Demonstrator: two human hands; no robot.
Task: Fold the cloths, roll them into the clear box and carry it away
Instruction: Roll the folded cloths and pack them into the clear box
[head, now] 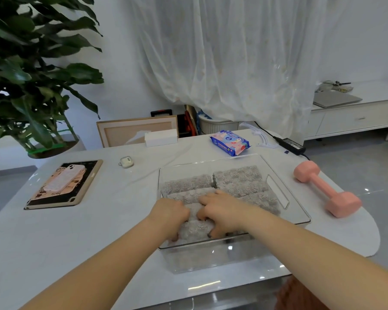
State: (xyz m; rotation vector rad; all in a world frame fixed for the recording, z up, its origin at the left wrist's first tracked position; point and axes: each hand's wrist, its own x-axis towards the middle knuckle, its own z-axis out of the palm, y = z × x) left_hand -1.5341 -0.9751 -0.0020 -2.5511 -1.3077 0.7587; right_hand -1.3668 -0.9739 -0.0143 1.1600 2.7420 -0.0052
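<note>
Both hands, the left hand [169, 212] and right hand [222, 211], grip one grey rolled cloth [194, 228] inside the clear box [300, 217], beside other rolls [240, 182].

Grey fluffy cloths [240, 182], clear box [300, 217], pink dumbbell [325, 189], white table [76, 242]

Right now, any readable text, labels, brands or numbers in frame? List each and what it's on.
None legible.
Blue and pink wipes pack: printed lettering, too blurred to read.
Black and pink tablet cover: pale scribbled marks, too small to read.
Black power adapter: no label readable.
White carton, clear plastic box, grey rolled cloth: no text visible.
</note>
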